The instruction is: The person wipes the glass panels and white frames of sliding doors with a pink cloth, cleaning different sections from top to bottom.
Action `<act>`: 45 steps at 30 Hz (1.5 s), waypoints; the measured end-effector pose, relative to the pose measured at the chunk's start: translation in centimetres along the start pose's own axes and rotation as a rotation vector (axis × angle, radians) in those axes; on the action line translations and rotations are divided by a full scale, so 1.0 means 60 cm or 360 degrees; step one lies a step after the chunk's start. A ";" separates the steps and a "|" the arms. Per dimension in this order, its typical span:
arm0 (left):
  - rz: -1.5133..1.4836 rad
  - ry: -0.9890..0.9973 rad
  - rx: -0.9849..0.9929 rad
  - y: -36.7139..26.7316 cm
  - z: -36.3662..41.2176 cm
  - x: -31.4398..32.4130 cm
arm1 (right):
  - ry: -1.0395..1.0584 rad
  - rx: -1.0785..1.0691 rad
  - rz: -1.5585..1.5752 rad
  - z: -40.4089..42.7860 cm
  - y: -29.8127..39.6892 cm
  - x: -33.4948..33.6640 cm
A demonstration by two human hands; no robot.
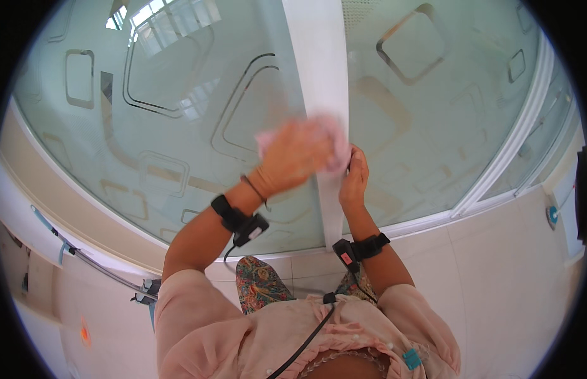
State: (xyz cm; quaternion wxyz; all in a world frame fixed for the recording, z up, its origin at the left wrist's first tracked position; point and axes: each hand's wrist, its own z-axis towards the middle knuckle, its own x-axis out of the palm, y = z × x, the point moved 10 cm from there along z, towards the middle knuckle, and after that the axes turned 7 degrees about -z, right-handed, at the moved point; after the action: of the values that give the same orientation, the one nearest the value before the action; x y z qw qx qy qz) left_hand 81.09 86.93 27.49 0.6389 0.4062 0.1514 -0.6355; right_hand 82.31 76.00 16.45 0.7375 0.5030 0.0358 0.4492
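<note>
My left hand (296, 154) is pressed over a pink cloth (338, 142), which lies against the white door frame (322, 61) and reaches a little over the glass on its left. Both the hand and the cloth are blurred. Just right of the cloth, my right hand (355, 182) is curled at the right edge of the same upright, fingertips partly hidden. The left patterned glass panel (180, 137) and the right glass panel (426, 123) carry frosted rounded-square designs, with window reflections on the left one.
A metal pole with a blue handle (101, 270) leans at the left. The white bottom track (416, 225) edges the pale tiled floor (416, 265). Over at the far right is a blue round object (552, 217) on a thin stick. Black cables hang from my wrist straps.
</note>
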 end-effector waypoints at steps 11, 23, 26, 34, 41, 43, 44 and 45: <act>0.1704 -0.0827 -0.0219 0.198 0.083 -0.463 | 0.0007 -0.0180 -0.0275 -0.023 -0.048 -0.012; 0.0732 0.0326 0.0290 0.034 -0.180 -0.129 | 0.0020 -0.0265 -0.0338 -0.026 -0.020 -0.002; 0.0767 0.0553 -0.0689 0.177 -0.204 -0.220 | -0.0037 -0.0168 -0.0407 -0.017 -0.039 -0.022; 0.1739 -0.1005 -0.0469 0.228 -0.322 -0.585 | -0.0291 -0.0190 -0.0674 -0.029 -0.023 -0.034; 0.0799 -0.1510 -0.1476 0.192 -0.595 -0.403 | -0.0407 -0.0302 -0.0784 -0.024 -0.010 -0.047; 0.0247 -0.1671 -0.1904 0.221 -0.680 -0.384 | -0.0423 -0.0267 -0.0804 -0.023 -0.008 -0.049; -0.0049 -0.1737 -0.2100 0.234 -0.714 -0.372 | -0.0454 -0.0271 -0.0811 -0.025 -0.004 -0.051; 0.0958 -0.1398 -0.1736 0.204 -0.677 -0.445 | -0.0476 -0.0270 -0.0810 -0.029 -0.005 -0.050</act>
State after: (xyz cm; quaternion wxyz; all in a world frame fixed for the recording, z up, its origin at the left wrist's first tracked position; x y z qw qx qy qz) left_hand 101.71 132.56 25.07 0.8963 -0.2336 0.0586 -0.3723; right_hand 79.84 75.14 14.17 0.8628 0.4751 0.0139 0.1725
